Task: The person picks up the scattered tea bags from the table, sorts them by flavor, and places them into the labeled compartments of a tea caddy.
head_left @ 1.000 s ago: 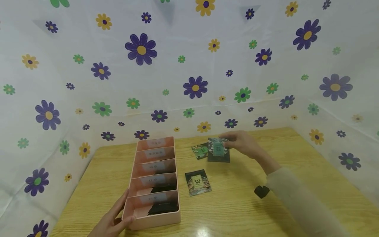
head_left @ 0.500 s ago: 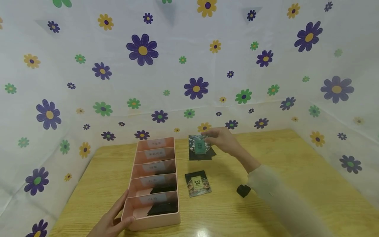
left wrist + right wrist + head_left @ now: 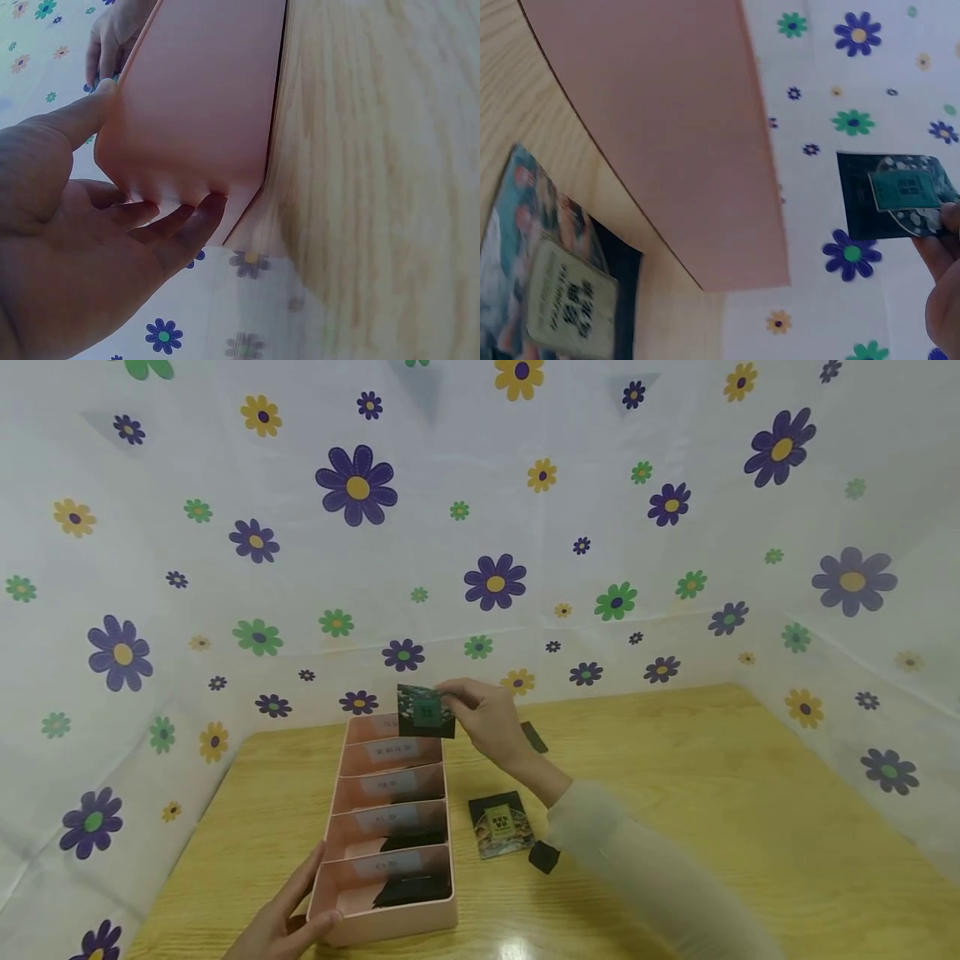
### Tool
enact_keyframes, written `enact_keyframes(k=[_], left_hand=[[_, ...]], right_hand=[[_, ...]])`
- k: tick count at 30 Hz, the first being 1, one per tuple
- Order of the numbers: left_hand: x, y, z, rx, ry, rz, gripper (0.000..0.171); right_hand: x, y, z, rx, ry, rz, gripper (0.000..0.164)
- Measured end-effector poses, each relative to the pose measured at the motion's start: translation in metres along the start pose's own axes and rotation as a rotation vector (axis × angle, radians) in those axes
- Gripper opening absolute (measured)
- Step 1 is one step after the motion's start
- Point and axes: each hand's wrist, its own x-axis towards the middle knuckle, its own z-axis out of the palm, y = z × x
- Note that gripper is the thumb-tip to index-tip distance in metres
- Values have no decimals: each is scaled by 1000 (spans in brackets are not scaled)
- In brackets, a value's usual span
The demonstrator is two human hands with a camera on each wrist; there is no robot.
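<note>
A long pink divided box point(image 3: 397, 927) with several labelled compartments stands on the table; dark sachets lie in the nearer ones. My left hand point(image 3: 288, 906) holds its near left corner, thumb at the rim point(image 3: 105, 88) and fingers bent against the end wall in the left wrist view. My right hand point(image 3: 487, 718) pinches a dark tea sachet point(image 3: 426, 714) with a green label by its right edge. That sachet hangs above the far compartments, partly hiding the last one. In the right wrist view the sachet point(image 3: 889, 195) is above the box's rim.
Right of the box lies a tea sachet point(image 3: 498, 827) with a yellowish label. Another dark sachet point(image 3: 534, 737) is mostly hidden behind my right hand. A small black object point(image 3: 544, 857) shows beside the right sleeve. Flowered white cloth point(image 3: 495, 510) closes off the back and sides.
My right hand has carried the green-labelled sachet leftward, from over the table to above the box's far end. The small black object shifted along with the right arm. The left hand stays put.
</note>
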Motion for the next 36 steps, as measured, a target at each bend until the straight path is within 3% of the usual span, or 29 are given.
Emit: enact_keyframes(k=[4,8,12,15,19,22,29,33,36], left_hand=[[0,0,0,15,7,-6,87],[0,1,1,9,15,-15,86],[0,2,1,1,14,-18,86],[0,2,1,11,11,-15,86],[-1,2,1,8,21,-26,86],[-1,2,2,-3,35,-18,85],[0,-1,2,1,50,9,84],[0,-1,3,13,62,4,84],[0,-1,3,-5,54,17,84]], right_hand=[[-9,1,19,14,-30,-23,16],[-24,7,29,-13,-157,-6,17],[-38,11,32,-96,-323,16,18],[-45,14,33,-210,-421,-25,20],[-46,17,34,-333,-487,-116,23],[-45,16,34,-365,-524,-134,25],[-40,14,31,-373,-611,-66,29],[-39,16,25,-297,-640,13,32],[-38,21,15,-206,-616,114,37]])
